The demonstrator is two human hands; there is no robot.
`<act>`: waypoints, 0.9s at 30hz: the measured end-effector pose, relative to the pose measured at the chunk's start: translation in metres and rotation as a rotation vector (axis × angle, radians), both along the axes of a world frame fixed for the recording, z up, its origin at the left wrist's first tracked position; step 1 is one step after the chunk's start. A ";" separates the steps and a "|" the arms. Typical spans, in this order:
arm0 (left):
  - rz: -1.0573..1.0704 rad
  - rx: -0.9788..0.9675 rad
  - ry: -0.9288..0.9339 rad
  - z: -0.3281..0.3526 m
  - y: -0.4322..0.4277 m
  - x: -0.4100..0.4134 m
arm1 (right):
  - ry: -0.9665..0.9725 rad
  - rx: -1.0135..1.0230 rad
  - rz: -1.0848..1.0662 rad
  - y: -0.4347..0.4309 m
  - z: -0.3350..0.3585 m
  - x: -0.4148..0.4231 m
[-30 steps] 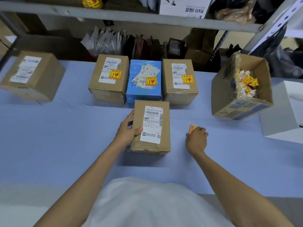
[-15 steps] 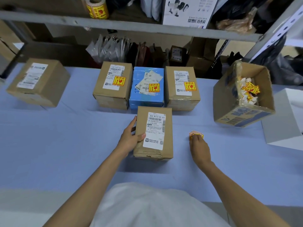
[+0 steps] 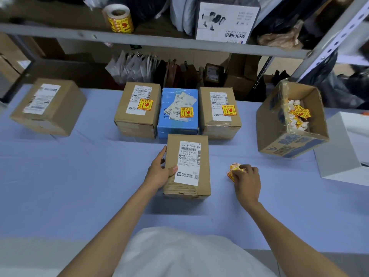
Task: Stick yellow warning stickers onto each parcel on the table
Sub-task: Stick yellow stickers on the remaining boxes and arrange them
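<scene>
One parcel (image 3: 203, 176) lbl (image 3: 188, 162): "B30 W172-00 001"

The right hand (image 3: 247, 180) has slid forward — its fingers (image 3: 248, 168) now curl over the yellow stickers (image 3: 231, 172) on the surface.

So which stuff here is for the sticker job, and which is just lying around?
For the job: front parcel, gripped by left hand; yellow stickers, pinched by right hand; far-left parcel, unstickered; three back parcels, already stickered.
Lying about: scanner box on shelf; white box at right.
</scene>
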State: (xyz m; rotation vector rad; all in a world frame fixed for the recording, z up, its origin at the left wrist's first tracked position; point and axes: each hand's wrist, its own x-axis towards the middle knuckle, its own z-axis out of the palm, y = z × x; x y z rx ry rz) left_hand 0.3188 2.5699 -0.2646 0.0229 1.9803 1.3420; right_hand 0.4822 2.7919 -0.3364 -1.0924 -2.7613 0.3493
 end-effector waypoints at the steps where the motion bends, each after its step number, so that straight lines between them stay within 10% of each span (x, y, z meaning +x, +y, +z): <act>1: -0.004 -0.075 0.086 0.002 0.002 0.002 | 0.080 0.011 -0.020 -0.002 0.009 -0.006; 6: -0.098 -0.154 0.608 0.012 0.025 0.010 | 0.558 -0.451 -0.218 -0.024 0.066 -0.056; 13: -0.076 0.336 0.227 0.036 0.045 0.006 | 0.702 -1.243 -0.098 -0.074 0.124 -0.079; 27: 0.196 0.381 -0.006 0.035 0.036 0.009 | 0.670 -1.188 -0.101 -0.087 0.115 -0.080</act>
